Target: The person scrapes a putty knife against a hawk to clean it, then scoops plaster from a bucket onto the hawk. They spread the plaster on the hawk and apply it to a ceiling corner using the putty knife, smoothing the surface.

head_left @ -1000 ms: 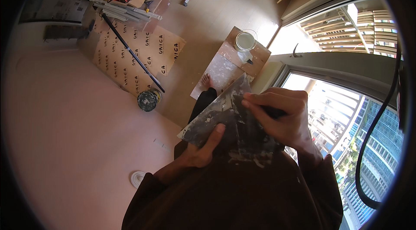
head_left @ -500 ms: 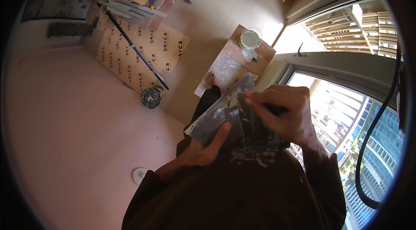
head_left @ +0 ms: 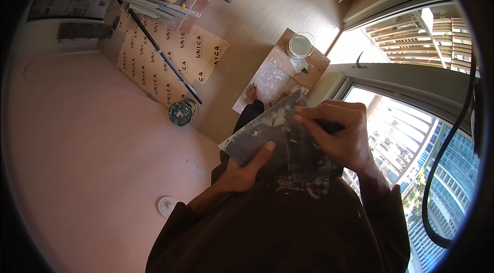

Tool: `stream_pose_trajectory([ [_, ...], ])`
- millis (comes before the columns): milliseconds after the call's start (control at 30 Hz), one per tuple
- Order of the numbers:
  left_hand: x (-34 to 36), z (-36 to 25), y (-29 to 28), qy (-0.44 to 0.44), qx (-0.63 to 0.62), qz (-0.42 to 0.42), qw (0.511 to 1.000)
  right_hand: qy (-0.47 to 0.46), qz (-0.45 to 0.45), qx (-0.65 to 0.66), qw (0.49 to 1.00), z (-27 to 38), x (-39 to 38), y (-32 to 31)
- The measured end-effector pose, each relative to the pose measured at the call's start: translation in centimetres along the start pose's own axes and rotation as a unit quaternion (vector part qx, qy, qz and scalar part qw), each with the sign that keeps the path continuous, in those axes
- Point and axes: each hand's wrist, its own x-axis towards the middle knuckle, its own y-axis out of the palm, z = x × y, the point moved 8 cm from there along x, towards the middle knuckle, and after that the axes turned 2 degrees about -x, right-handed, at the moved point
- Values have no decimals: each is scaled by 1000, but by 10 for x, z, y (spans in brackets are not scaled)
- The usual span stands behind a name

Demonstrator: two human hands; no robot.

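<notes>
My left hand (head_left: 247, 170) grips a flat grey plate (head_left: 257, 131) smeared with pale putty, its thumb lying on top and the other fingers hidden underneath. Over the plate's right part lies the dark, wide blade of a putty scraper (head_left: 309, 157), with putty along its lower edge. My right hand (head_left: 347, 129) is closed around this scraper, fingertips pinching near the blade's upper corner. Only a little of its dark handle shows under the palm. Both tools are held in front of my body.
A tub of pale paste (head_left: 300, 46) stands on a spattered board (head_left: 267, 75), where my bare foot (head_left: 252, 91) rests. To the left are a paint-stained bucket (head_left: 180, 113), a long dark pole (head_left: 164, 56) and a pink wall (head_left: 103, 149). Bright windows (head_left: 393, 124) are at right.
The scraper has shifted slightly across the plate, and its blade now stands out less from the plate. Both hands keep their grip. The whole view has moved a little.
</notes>
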Motion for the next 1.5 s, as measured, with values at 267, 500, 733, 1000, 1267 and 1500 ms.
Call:
stream_pose_trajectory([
  [267, 1, -12, -1, -1, 125, 23, 992, 82, 55, -104, 990, -2, -10, -3],
  [500, -4, -33, 5, 90, 82, 26, 992, 72, -22, -78, 994, -5, -17, -1],
  [733, -8, -28, 5, 0, 196, -20, 980, 21, -27, -102, 994, -4, -21, 2],
  [1000, -3, -34, 13, 34, 201, 25, 979, 12, -17, -85, 996, -4, -19, 2],
  [1267, -6, 0, 10, -9, 108, 44, 993, -24, 11, -96, 995, 9, -26, 10],
  [1500, -12, -8, 6, 8, 126, 4, 992, -10, -12, -120, 993, 6, -30, 1],
])
